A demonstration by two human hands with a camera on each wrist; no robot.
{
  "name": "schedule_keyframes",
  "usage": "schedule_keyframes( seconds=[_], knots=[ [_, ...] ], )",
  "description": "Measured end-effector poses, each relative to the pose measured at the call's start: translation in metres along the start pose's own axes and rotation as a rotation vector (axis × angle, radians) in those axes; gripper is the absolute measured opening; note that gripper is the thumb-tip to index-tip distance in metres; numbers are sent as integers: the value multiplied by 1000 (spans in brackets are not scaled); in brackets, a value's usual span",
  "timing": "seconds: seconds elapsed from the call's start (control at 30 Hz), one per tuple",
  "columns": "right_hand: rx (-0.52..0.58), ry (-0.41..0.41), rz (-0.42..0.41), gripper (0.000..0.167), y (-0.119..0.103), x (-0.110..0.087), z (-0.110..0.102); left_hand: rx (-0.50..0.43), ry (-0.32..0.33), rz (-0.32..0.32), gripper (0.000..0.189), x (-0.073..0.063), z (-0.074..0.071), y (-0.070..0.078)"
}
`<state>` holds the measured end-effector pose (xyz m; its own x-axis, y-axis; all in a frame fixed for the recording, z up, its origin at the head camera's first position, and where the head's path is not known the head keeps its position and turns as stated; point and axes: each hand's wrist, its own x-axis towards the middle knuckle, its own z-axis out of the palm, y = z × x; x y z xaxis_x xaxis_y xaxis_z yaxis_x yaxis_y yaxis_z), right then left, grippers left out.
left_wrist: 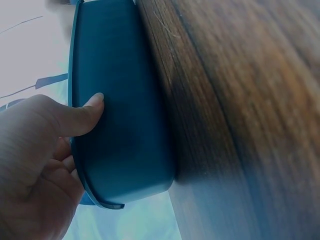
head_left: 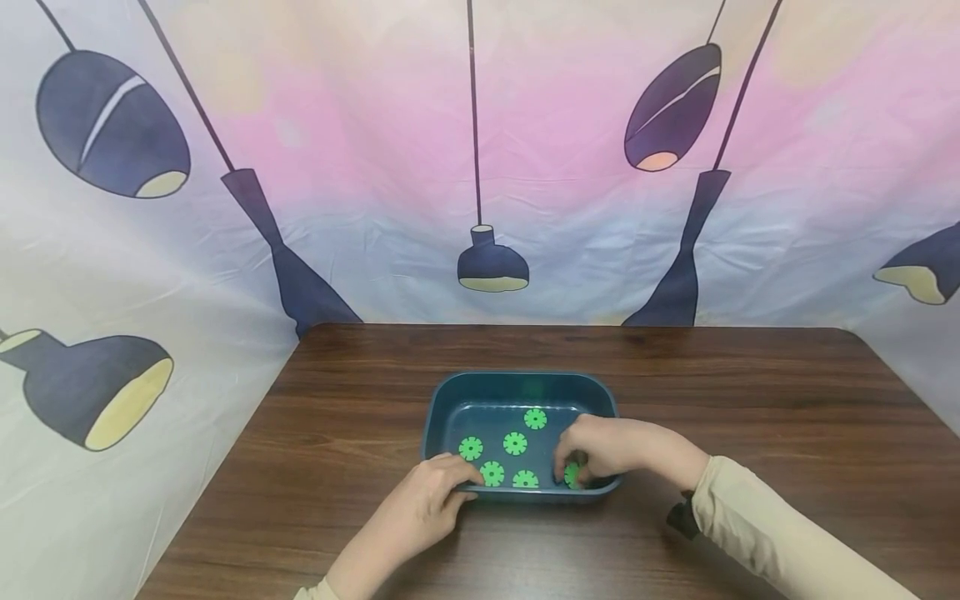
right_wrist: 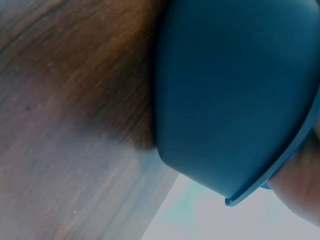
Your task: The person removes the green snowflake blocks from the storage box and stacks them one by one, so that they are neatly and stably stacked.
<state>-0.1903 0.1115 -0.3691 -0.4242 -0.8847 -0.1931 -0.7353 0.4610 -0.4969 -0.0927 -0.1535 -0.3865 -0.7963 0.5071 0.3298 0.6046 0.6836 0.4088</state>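
Note:
A teal rectangular basin sits on the wooden table, with several flat green notched discs, like snowflake building discs, on its floor. My left hand grips the near rim at the left corner, its fingers over the inside; in the left wrist view the thumb presses the outer wall. Reaching over the right side, my right hand has its curled fingers and thumb around one green disc in the near right corner. In the right wrist view the basin's wall hides most of that hand.
Other green discs lie spread inside the basin, such as one toward the back and one near the left hand. The brown wooden table extends to a hanging cloth printed with lamps.

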Motion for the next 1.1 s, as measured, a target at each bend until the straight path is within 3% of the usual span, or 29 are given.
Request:
schedule_keyframes(
  seconds=[0.1, 0.5, 0.67, 0.83, 1.1],
  knots=[
    [68, 39, -28, 17, 4, -3, -1, -6, -3, 3, 20, 1, 2, -2],
    [305, 176, -104, 39, 19, -29, -13, -32, -32, -7, 20, 4, 5, -1],
    [338, 327, -64, 42, 24, -56, -21, -30, -23, 11, 20, 5, 6, -2],
    [276, 479, -12, 41, 32, -84, -24, -25, 12, 48, 21, 4, 4, -3],
    [241, 631, 147, 38, 45, -117, -12, -13, 29, 52, 23, 2, 2, -5]
  ],
)
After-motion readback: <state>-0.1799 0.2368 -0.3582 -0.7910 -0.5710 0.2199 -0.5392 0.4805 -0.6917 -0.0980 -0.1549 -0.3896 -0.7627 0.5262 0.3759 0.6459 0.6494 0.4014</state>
